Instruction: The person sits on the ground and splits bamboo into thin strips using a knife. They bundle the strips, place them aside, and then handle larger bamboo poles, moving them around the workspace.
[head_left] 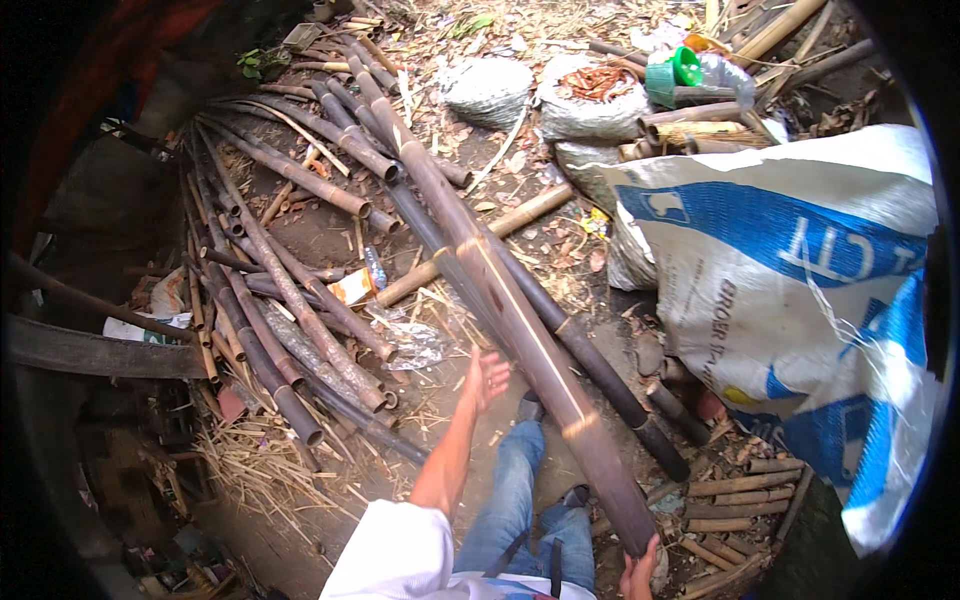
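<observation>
Fingers of the right hand (638, 572) curl around the near end of a long bamboo pole (520, 330), gripping it at the lower edge of the view. Left hand (487, 378) is spread open, palm out, just beside the pole's shaft; whether it touches the pole cannot be told.

That pole is thick and round, dull brown-grey with a paler tan streak along its upper face and raised node rings at intervals. It slants from the right hand up and to the left, its far end lying among the bamboo pile (290, 250) near the top of the ground.

More poles lie under and beside it, darker and blotchy, with hollow cut ends showing. Bare packed earth (330, 225) carries everything, strewn with dry straw, leaves and splinters. A slimmer yellowish cane (480, 243) crosses beneath the held pole.

At the right edge of the ground stands a big woven plastic sack (790, 290), white with blue panels, glossy and creased. Short cut bamboo pieces (735, 500) are stacked near its base. Two grey mesh sacks (545, 95) sit at the far edge, beside a green plastic container (672, 75).
</observation>
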